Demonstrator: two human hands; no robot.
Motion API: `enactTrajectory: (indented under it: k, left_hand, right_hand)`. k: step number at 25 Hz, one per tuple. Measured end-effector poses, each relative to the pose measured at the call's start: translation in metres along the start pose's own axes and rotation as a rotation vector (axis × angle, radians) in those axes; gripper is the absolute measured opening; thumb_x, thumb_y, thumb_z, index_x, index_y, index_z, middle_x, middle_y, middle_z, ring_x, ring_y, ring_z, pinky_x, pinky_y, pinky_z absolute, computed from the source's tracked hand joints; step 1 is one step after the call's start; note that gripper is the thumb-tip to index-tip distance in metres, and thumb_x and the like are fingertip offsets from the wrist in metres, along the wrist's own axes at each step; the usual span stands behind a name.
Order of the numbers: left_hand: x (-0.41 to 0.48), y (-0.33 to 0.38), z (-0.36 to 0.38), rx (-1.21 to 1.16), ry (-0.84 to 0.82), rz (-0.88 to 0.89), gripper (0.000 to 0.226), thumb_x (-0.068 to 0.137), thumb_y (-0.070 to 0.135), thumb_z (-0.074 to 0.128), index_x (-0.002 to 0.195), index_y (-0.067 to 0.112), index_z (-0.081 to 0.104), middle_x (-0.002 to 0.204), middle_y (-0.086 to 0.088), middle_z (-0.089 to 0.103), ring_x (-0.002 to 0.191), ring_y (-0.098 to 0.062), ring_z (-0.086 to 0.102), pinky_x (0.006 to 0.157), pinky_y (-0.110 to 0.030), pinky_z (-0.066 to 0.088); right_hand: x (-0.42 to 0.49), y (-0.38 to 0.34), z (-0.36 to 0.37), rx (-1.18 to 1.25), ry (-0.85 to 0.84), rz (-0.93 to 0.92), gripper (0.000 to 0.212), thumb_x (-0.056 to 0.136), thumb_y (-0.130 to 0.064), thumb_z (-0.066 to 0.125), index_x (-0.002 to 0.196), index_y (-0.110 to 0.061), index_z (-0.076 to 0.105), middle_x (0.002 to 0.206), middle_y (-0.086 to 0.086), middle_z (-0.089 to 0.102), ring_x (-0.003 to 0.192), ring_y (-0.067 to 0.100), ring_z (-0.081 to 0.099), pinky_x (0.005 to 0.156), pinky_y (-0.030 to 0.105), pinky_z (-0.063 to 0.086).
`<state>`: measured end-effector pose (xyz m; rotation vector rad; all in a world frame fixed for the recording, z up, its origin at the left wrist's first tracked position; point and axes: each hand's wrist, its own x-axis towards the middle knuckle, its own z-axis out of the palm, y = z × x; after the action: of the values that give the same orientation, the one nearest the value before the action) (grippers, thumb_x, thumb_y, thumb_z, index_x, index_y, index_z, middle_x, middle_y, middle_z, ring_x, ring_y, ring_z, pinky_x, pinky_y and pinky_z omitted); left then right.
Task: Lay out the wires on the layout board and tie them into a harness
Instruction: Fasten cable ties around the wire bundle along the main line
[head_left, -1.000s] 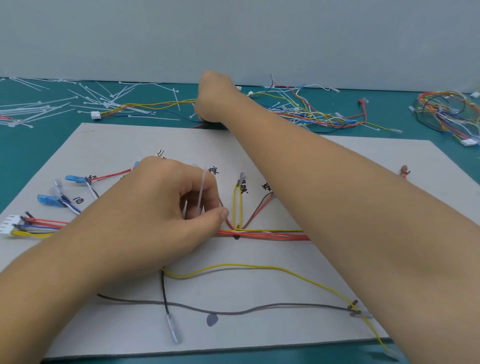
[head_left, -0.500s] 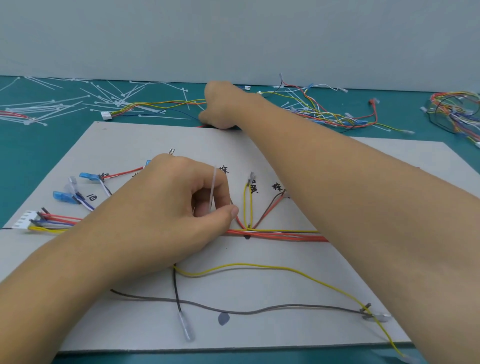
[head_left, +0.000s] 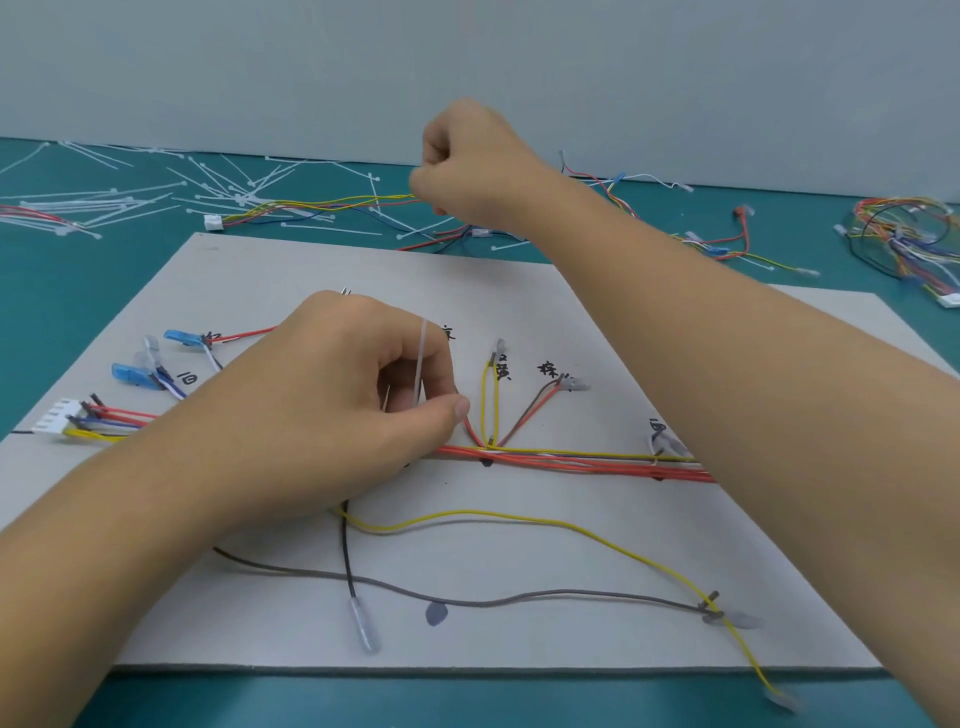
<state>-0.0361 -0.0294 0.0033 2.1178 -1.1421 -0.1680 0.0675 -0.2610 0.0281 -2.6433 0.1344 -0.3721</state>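
The grey layout board (head_left: 311, 270) lies on the teal table. Along it runs a red, yellow and grey wire bundle (head_left: 571, 460), with branches going up to labelled spots. My left hand (head_left: 332, 395) rests on the board and pinches an upright white cable tie (head_left: 421, 358) at the bundle. My right hand (head_left: 467, 166) hovers above the table beyond the board's far edge, fingers curled into a fist. A faint pale strip, seemingly a cable tie, rises from the fist. A loose yellow wire (head_left: 519, 517) and a grey wire (head_left: 519, 600) trail across the near part of the board.
A white connector (head_left: 57, 421) sits at the board's left edge, near blue terminals (head_left: 132, 374). Several loose white cable ties (head_left: 156, 192) lie on the table at the far left. A loose harness (head_left: 311, 205) lies behind the board. Tangled wires (head_left: 904, 228) sit far right.
My right hand has lifted off the table beyond the board and now hangs in the air as a fist. My left hand keeps its pinch on the upright tie.
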Motion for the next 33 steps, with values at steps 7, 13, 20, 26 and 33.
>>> enactTrajectory:
  k: [7,13,20,26,33]
  left_hand:
    - [0.000,-0.001,0.001,0.009,-0.006,-0.002,0.013,0.080,0.041,0.070,0.071,0.032,0.069,0.057,0.008,0.064,0.051,-0.009,0.054,0.053,-0.024,0.046]
    - [0.002,-0.003,0.001,0.014,-0.011,0.006,0.016,0.084,0.032,0.076,0.070,0.031,0.068,0.056,0.007,0.063,0.049,-0.009,0.053,0.048,-0.018,0.041]
    - [0.000,-0.003,0.001,-0.005,-0.029,0.000,0.015,0.083,0.036,0.074,0.071,0.030,0.069,0.058,0.006,0.064,0.049,-0.009,0.053,0.048,-0.018,0.042]
    - [0.001,-0.003,0.001,0.003,-0.041,-0.005,0.013,0.079,0.041,0.066,0.072,0.030,0.069,0.055,0.006,0.063,0.049,-0.010,0.053,0.047,-0.019,0.041]
    - [0.001,-0.003,0.001,0.015,-0.024,-0.008,0.013,0.080,0.041,0.069,0.070,0.032,0.068,0.056,0.009,0.061,0.049,-0.009,0.053,0.048,-0.015,0.040]
  right_hand:
    - [0.000,0.028,0.025,-0.015,-0.068,0.172,0.009,0.084,-0.013,0.078,0.092,-0.016,0.081,0.091,0.006,0.076,0.082,0.016,0.064,0.067,0.022,0.049]
    - [0.030,0.001,0.049,-0.061,0.100,0.127,0.016,0.088,-0.011,0.068,0.097,-0.010,0.081,0.098,0.012,0.078,0.090,0.023,0.068,0.080,0.029,0.054]
    - [0.029,0.006,0.049,-0.063,-0.072,0.117,0.029,0.088,-0.005,0.059,0.105,-0.013,0.081,0.099,0.006,0.076,0.096,0.020,0.067,0.081,0.026,0.055]
    - [0.032,0.013,0.047,-0.078,-0.080,0.071,0.016,0.086,-0.008,0.068,0.094,-0.016,0.079,0.087,0.000,0.072,0.080,0.013,0.062,0.062,0.016,0.049]
    - [0.029,0.014,0.044,-0.162,-0.066,-0.004,0.015,0.093,-0.009,0.050,0.099,-0.017,0.061,0.105,0.004,0.062,0.095,0.022,0.056,0.081,0.029,0.049]
